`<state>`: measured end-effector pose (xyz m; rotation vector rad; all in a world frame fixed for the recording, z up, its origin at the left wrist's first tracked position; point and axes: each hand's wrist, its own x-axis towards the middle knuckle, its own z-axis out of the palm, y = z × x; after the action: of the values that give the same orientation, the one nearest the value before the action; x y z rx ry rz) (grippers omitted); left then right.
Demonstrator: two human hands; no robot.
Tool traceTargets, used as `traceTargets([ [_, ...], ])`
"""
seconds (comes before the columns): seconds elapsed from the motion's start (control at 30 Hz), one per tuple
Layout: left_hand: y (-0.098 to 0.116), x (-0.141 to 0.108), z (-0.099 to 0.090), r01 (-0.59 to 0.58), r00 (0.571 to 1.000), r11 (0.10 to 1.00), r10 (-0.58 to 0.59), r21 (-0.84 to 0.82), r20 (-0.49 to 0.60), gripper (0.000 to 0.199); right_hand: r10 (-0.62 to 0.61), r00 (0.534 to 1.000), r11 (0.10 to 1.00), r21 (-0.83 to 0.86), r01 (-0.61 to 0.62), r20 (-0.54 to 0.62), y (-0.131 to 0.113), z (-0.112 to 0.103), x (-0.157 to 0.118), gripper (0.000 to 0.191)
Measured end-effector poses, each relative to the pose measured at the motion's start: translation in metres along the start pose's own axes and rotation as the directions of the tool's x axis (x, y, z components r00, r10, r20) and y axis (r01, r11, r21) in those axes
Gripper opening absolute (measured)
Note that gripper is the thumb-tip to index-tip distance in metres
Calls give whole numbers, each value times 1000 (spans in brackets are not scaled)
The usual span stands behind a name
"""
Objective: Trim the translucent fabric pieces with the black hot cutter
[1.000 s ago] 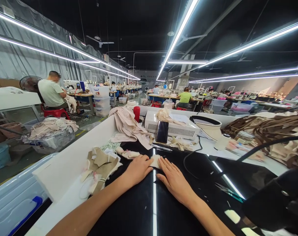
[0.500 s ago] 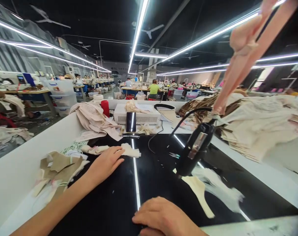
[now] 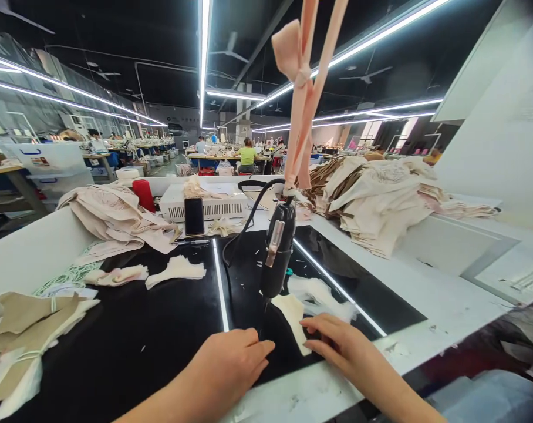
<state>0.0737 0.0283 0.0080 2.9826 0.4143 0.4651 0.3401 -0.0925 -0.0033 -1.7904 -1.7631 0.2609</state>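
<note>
My left grip (image 3: 231, 359) is now away from the white fabric (image 3: 176, 270) on the desk (image 3: 117, 335), so work seems to shift to the cream piece (image 3: 292, 311) by the hanging tool (image 3: 276, 255), where my right grip (image 3: 339, 341) stands slightly parted; whether the left holds anything, I cannot tell.

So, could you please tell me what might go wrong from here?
The black tool hangs near the left hand and right hand, so it could swing into one. Its cable loops beside it and might snag. The cream piece lies by the right hand and might get brushed aside.
</note>
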Motion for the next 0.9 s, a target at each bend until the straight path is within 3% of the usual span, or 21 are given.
traceTargets([
  [0.1, 14, 18, 8, -44, 996, 999, 42, 19, 74, 17, -23, 1000, 1000, -10, 23, 9, -2, 11, 2, 26],
  [0.27, 25, 34, 11, 26, 983, 997, -40, 79, 178, 18, -8, 1000, 998, 57, 7, 23, -3, 14, 3, 33],
  [0.6, 25, 42, 23, 96, 975, 994, -106, 60, 197, 38, 151, 988, 951, 270, -154, 29, -9, 0, 15, 33],
  [0.8, 28, 47, 30, 84, 977, 992, -101, 97, 187, 36, 300, 954, 841, 480, -250, -29, -14, -16, 36, 31],
  [0.9, 28, 48, 31, 80, 978, 994, -94, 78, 189, 34, 332, 933, 760, 624, -178, -138, -16, -23, 57, 36],
])
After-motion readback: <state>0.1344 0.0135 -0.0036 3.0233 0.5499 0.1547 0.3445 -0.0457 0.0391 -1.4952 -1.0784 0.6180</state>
